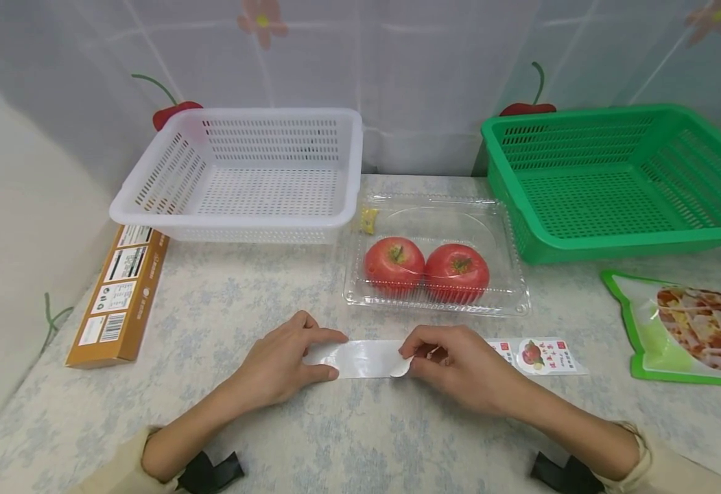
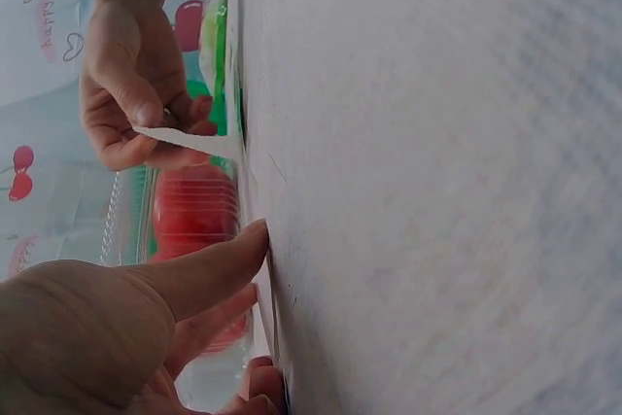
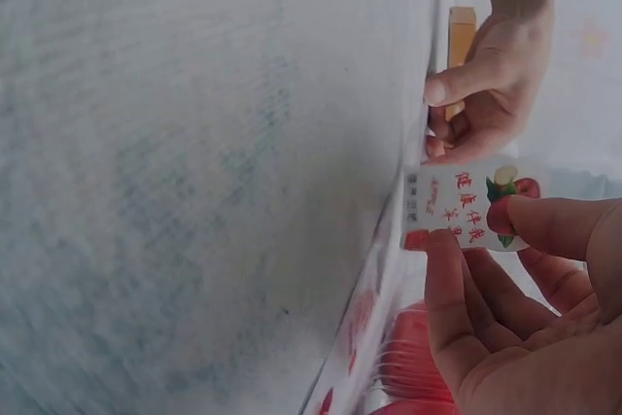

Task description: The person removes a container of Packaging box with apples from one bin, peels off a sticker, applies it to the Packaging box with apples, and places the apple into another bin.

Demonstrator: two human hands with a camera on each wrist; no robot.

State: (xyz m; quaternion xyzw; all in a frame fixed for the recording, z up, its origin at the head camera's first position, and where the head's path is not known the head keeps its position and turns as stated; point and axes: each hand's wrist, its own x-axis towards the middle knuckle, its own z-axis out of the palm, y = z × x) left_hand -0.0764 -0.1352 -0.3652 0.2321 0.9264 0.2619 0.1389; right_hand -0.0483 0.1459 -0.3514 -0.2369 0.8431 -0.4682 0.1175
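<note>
A strip of labels (image 1: 360,359) lies on the table, its left part bare white backing, its right part printed with red writing and an apple picture. My left hand (image 1: 276,367) presses the left end, with thumb and forefinger extended at its edges. Just above the strip, my right hand (image 1: 468,367) pinches a partly lifted sticker (image 3: 457,206) between thumb and fingers. That sticker curls up from the backing, and its printed face shows in the right wrist view. Behind the strip sits a clear plastic container (image 1: 453,216) holding two red apples (image 1: 394,263).
Behind to the left stands a white basket (image 1: 274,230), behind to the right a green basket (image 1: 613,243). An orange box (image 1: 116,295) lies at the left. At the right lies a green-edged food bag (image 1: 700,326). A small yellow packet (image 1: 369,220) shows by the container's back left corner.
</note>
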